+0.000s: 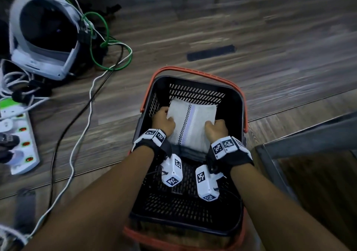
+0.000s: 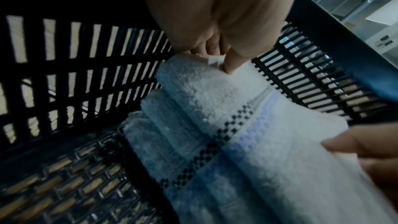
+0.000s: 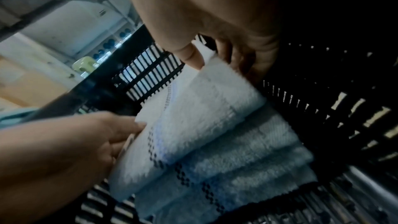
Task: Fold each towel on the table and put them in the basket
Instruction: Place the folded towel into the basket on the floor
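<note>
Head view: left hand (image 1: 163,119) and right hand (image 1: 216,128) down inside the black basket (image 1: 234,103) on the floor, each curled round one side of the folded white towel (image 1: 190,123), headset (image 1: 43,38) and power strip (image 1: 18,132) off left. Left wrist view: thumb pinching the top fold of the towel (image 2: 215,94) above stacked layers. Right wrist view: fingers (image 3: 234,55) gripping the towel's (image 3: 206,108) upper edge, slatted basket wall (image 3: 155,72) behind.

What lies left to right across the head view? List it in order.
Power strip → headset → green cable → left hand → towel → right hand → table frame.
</note>
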Action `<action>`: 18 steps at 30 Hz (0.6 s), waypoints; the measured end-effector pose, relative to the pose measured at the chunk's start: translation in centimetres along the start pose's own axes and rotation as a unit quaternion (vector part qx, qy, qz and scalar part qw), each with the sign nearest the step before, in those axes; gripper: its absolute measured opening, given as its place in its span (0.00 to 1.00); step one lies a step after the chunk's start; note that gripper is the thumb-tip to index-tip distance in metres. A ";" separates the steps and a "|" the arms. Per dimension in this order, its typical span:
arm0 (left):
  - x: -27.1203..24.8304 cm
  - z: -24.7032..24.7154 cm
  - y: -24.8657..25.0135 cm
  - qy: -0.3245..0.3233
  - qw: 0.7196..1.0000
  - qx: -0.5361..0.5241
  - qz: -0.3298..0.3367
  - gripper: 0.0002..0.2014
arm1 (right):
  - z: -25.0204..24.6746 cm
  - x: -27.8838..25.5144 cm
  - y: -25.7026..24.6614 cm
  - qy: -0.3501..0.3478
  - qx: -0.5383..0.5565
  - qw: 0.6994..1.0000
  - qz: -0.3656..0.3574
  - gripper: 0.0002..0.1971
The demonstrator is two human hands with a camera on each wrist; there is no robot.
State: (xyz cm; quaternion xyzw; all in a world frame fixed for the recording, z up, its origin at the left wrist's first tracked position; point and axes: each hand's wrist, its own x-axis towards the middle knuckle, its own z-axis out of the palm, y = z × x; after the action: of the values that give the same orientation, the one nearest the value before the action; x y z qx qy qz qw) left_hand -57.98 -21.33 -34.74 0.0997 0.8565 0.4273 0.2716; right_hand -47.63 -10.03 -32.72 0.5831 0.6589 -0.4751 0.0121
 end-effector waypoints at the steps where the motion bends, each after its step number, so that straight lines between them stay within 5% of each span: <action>1: -0.1 0.2 -0.2 0.004 1.000 0.004 0.016 0.22 | 0.2 -0.4 -0.2 0.025 -0.017 0.999 -0.019 0.25; 4: -0.4 0.8 -0.7 0.020 0.991 0.079 0.110 0.26 | 1.4 -1.7 0.0 0.143 -0.181 0.954 -0.194 0.31; 6: -0.3 1.4 -1.2 0.022 0.970 0.168 0.172 0.27 | 2.4 -1.7 0.8 0.149 -0.259 0.911 -0.285 0.31; 11: -0.1 3.3 -3.6 -0.011 0.938 0.289 0.191 0.26 | 4.5 0.2 4.1 0.140 -0.308 0.898 -0.280 0.32; 18: 1.2 4.4 -4.5 0.009 0.930 0.313 0.194 0.26 | 6.4 2.1 5.1 0.204 -0.261 0.893 -0.304 0.31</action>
State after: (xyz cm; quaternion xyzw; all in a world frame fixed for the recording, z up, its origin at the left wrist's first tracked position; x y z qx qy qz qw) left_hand -56.22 -20.64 -40.89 0.3401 0.9131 0.1826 0.1310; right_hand -47.78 -13.24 -40.55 0.4144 0.8922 -0.1372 -0.1157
